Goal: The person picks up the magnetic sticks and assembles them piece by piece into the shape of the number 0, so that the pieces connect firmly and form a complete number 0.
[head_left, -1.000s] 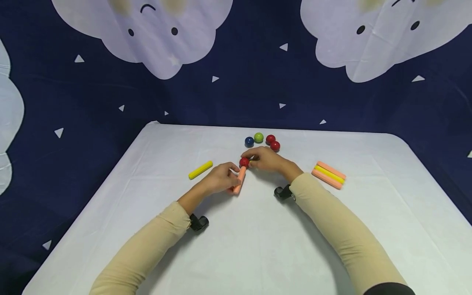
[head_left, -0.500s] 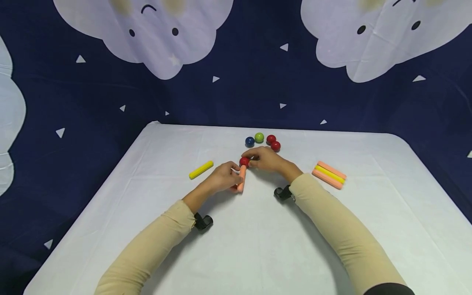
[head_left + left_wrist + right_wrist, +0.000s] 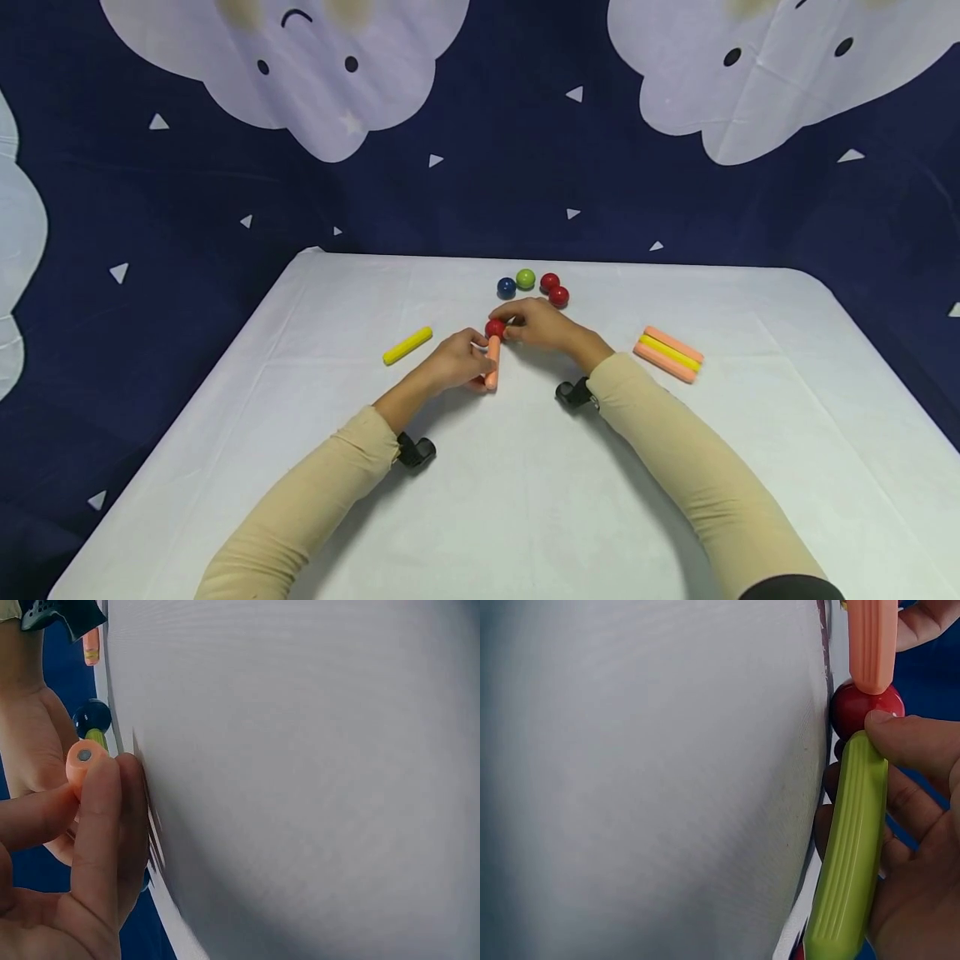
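Observation:
In the head view, my left hand (image 3: 455, 362) pinches an orange rod (image 3: 492, 363) between thumb and fingers. The rod's near end, with a round metal spot, faces the left wrist camera. Its far end meets a glossy red ball (image 3: 859, 711). My right hand (image 3: 542, 323) grips that ball, thumb tip (image 3: 889, 724) lying on it. A ribbed, slightly curved green rod (image 3: 847, 847) runs from the other side of the ball, along the right palm; from the head it is hidden by this hand. A dark blue ball (image 3: 92, 717) shows beyond the orange rod in the left wrist view.
Behind the hands lie a blue ball (image 3: 506, 288), a green ball (image 3: 526, 279) and two red balls (image 3: 554, 290). A yellow rod (image 3: 407, 346) lies at the left. Two orange rods with a yellow rod between them (image 3: 669, 354) lie at the right on the white-covered table (image 3: 480, 500).
My left hand has shifted slightly right and turned the orange rod more nearly in line with the view, its near end swinging right. The right hand has hardly moved, still at the red ball.

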Available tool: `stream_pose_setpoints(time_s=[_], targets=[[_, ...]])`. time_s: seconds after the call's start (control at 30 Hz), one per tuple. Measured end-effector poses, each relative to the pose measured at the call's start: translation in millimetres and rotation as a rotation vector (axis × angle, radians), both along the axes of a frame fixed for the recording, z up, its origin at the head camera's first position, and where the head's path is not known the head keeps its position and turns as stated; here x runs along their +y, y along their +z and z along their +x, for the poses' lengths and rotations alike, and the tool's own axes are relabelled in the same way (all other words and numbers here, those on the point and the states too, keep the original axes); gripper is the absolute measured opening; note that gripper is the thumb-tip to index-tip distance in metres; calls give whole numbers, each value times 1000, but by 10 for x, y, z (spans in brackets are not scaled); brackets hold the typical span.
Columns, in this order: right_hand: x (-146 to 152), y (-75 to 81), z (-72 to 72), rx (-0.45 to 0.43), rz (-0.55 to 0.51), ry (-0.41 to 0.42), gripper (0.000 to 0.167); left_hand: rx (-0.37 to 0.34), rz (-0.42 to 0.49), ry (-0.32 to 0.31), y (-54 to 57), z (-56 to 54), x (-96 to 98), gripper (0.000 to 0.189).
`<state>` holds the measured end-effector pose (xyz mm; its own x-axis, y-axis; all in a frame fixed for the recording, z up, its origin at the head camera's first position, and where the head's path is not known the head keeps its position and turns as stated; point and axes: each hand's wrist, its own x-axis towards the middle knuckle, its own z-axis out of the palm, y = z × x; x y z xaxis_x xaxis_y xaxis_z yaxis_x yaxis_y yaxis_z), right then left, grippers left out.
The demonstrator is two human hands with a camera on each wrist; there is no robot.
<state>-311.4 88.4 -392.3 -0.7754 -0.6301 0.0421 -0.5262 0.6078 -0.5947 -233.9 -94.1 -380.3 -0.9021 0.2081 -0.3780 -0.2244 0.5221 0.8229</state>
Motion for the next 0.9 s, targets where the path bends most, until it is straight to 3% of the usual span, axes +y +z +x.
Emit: stream_pose_setpoints(time_s=[0.17,0.37,0.63,0.8,0.9], targets=[[-3,-4,-14,-5,9,1,38,2,-12,-13,9,-2,-12,46],[-7,20,8,-7,17,0,38,64,-75,-56,45,-20,-89,35],[-16,21,26,-3,10,-6,38,320,-294,-103,77,-159,-236,26],[-16,11,13,5,6,-4,37,473,-363,-143,146,-209,-366,24],[-14,3,9,11,10,-8,37,526,-401,-175,159,-249,-433,23]])
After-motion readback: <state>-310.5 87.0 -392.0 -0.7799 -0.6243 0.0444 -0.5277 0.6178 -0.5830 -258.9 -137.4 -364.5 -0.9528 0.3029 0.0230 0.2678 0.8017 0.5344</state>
